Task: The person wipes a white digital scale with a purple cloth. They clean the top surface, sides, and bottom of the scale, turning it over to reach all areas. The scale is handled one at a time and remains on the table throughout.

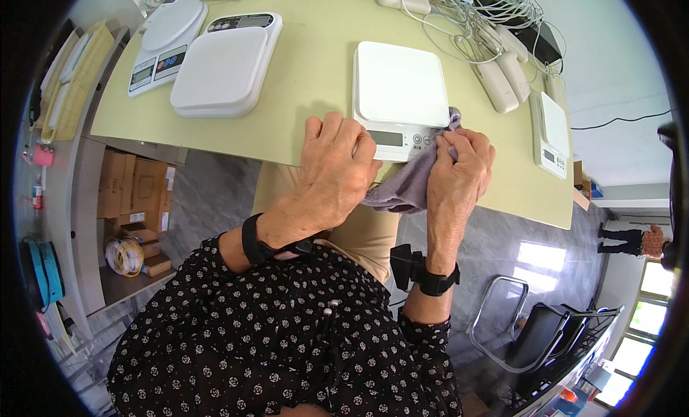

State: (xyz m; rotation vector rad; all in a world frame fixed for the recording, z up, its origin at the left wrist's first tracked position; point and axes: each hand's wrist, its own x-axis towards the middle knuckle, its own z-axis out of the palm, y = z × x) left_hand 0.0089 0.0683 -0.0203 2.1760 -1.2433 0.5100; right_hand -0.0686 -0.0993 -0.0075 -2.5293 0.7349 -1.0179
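A white kitchen scale (400,83) with a square platform lies on the pale yellow-green table, its display and buttons toward me. My left hand (336,166) is at the scale's near left corner, fingers curled against its edge beside the display. With my right hand (461,162) I pinch a greyish-purple cloth (409,181) at the near right corner, next to the buttons. The cloth hangs over the table's front edge, and a bunched end shows beyond my right fingers along the scale's right side.
Two more white scales, a square one (221,71) and a round-topped one (169,40), stand at the left. Another scale (552,135) sits at the right edge. White handsets with tangled cables (495,80) lie at the back right. Metal-framed chairs (535,331) are on the floor.
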